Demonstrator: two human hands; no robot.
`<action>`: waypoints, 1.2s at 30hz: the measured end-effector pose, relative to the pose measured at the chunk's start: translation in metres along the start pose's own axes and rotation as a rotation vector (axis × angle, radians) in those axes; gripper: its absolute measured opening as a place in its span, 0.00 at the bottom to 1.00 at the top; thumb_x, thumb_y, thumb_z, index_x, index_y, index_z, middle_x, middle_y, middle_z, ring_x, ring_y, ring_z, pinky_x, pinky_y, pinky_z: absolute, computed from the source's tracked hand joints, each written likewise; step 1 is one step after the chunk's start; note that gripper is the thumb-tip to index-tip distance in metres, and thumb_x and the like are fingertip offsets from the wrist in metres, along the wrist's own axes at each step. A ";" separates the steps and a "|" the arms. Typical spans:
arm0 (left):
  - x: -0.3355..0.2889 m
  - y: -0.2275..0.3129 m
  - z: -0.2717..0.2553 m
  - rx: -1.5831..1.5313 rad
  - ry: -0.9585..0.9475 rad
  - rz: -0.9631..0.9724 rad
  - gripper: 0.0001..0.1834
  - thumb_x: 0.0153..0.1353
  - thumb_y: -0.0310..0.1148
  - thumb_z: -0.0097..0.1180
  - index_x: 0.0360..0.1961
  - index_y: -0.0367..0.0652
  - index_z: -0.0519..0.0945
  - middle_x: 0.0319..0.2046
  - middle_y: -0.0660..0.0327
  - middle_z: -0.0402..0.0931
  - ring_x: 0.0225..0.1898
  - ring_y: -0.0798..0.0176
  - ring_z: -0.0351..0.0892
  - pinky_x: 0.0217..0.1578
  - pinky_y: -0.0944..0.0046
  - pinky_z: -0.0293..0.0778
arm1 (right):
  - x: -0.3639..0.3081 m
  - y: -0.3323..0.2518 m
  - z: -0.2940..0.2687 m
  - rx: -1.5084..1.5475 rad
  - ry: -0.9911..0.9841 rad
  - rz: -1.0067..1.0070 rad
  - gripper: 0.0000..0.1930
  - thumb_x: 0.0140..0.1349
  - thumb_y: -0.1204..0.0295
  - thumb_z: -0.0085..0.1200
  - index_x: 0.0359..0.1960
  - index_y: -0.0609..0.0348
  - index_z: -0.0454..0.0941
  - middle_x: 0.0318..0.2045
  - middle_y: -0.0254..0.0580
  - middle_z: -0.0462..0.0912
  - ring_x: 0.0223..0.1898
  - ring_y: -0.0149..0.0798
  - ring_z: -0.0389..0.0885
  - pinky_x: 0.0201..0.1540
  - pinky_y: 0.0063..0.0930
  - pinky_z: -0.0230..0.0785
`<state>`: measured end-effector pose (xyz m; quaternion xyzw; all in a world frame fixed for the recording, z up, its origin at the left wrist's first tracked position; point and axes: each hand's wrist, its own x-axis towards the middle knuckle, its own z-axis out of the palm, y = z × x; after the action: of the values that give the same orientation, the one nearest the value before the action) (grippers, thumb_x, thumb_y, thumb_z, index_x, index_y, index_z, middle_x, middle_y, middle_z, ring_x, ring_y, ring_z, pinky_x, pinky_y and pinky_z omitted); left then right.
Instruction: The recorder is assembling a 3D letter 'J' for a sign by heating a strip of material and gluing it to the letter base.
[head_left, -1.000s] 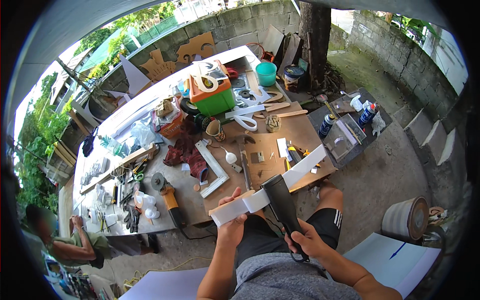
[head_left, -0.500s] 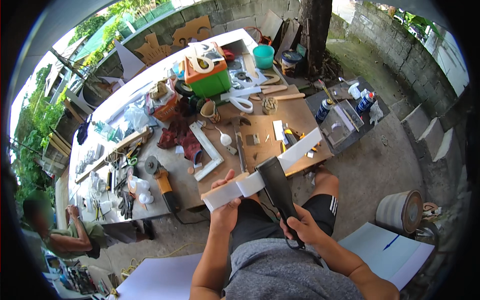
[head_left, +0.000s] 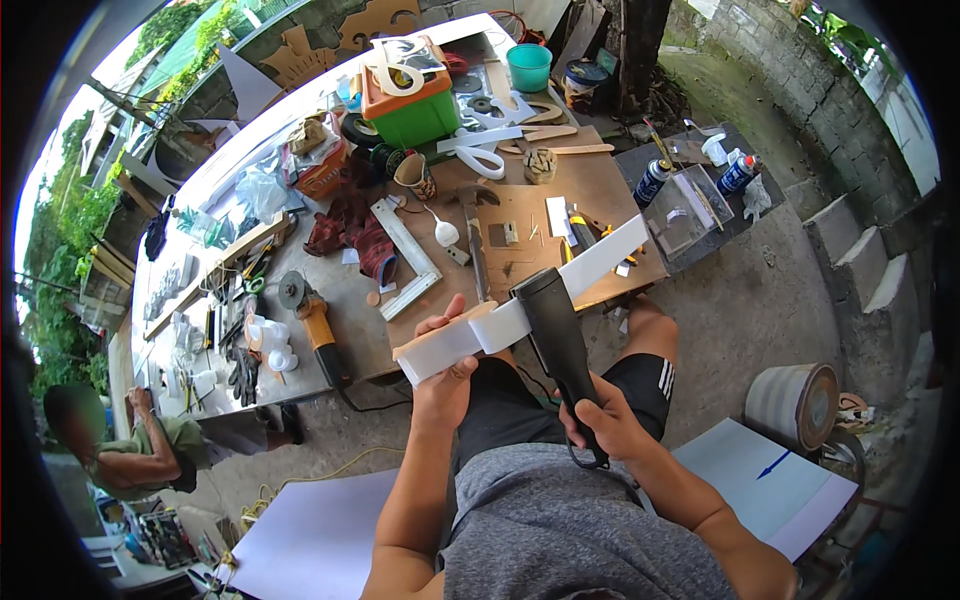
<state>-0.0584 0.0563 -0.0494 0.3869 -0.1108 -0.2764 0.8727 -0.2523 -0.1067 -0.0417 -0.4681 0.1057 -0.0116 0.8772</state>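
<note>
My left hand [head_left: 441, 392] grips a tan-edged piece [head_left: 436, 350] with a white strip along its side, fingers behind it and thumb in front. The white strip [head_left: 608, 258] forms a loop beside the piece and runs on to the upper right, its far end free. A black hair straightener [head_left: 556, 335] with a cord is across the strip, its jaws apparently clamped over it. My right hand [head_left: 606, 414] is wrapped around the straightener's handle near the cord end. Both hands are held above my lap, in front of the table edge.
On the table [head_left: 372, 343] are an angle grinder [head_left: 317, 325], a hammer [head_left: 475, 235], a white angled frame [head_left: 408, 262], red cloth [head_left: 350, 240] and a green-orange box [head_left: 410, 110]. Spray cans [head_left: 652, 183] stand on the right-hand side table. Another person [head_left: 140, 440] stands at left.
The whole view has shifted, so the table and my hands appear higher. Both hands keep the same grip, and the straightener stays on the strip.
</note>
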 end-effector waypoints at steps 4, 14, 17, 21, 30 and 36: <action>0.000 -0.001 -0.004 0.019 -0.005 -0.003 0.36 0.51 0.26 0.77 0.59 0.54 0.72 0.72 0.56 0.63 0.70 0.56 0.65 0.68 0.55 0.63 | 0.001 -0.001 0.001 -0.003 0.000 0.004 0.24 0.73 0.51 0.53 0.54 0.61 0.69 0.28 0.37 0.75 0.22 0.26 0.72 0.25 0.21 0.68; 0.002 0.001 -0.002 0.038 -0.001 -0.016 0.35 0.52 0.26 0.77 0.59 0.55 0.72 0.72 0.55 0.62 0.71 0.56 0.62 0.70 0.51 0.61 | 0.003 -0.001 0.000 -0.008 0.008 0.009 0.23 0.74 0.52 0.53 0.53 0.61 0.70 0.28 0.37 0.75 0.23 0.25 0.72 0.24 0.20 0.68; 0.003 0.001 -0.003 0.037 -0.007 -0.013 0.35 0.52 0.26 0.76 0.59 0.55 0.72 0.72 0.55 0.62 0.71 0.56 0.62 0.70 0.51 0.61 | 0.003 -0.002 0.000 -0.011 0.015 0.010 0.22 0.74 0.53 0.53 0.53 0.61 0.70 0.27 0.37 0.75 0.23 0.25 0.72 0.24 0.20 0.68; 0.002 0.001 -0.002 0.040 -0.005 -0.008 0.35 0.52 0.26 0.76 0.59 0.56 0.72 0.72 0.55 0.62 0.71 0.56 0.62 0.70 0.51 0.61 | 0.003 -0.002 0.000 -0.003 0.007 0.008 0.23 0.74 0.52 0.53 0.53 0.61 0.70 0.28 0.37 0.75 0.23 0.25 0.72 0.24 0.20 0.68; 0.001 -0.001 -0.002 0.040 0.004 -0.013 0.35 0.52 0.26 0.77 0.59 0.55 0.72 0.72 0.54 0.62 0.71 0.55 0.63 0.70 0.52 0.61 | 0.003 0.000 -0.001 0.005 0.004 -0.004 0.23 0.74 0.52 0.53 0.54 0.61 0.70 0.28 0.37 0.75 0.23 0.25 0.72 0.24 0.20 0.68; 0.001 -0.001 -0.001 0.034 0.019 -0.022 0.35 0.52 0.25 0.76 0.59 0.55 0.72 0.72 0.54 0.62 0.71 0.55 0.63 0.70 0.51 0.62 | 0.002 0.001 -0.002 -0.003 0.008 -0.003 0.24 0.74 0.52 0.53 0.54 0.62 0.70 0.27 0.37 0.75 0.22 0.25 0.72 0.23 0.20 0.68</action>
<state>-0.0579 0.0561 -0.0510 0.4053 -0.1030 -0.2806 0.8639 -0.2503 -0.1081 -0.0435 -0.4697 0.1087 -0.0144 0.8760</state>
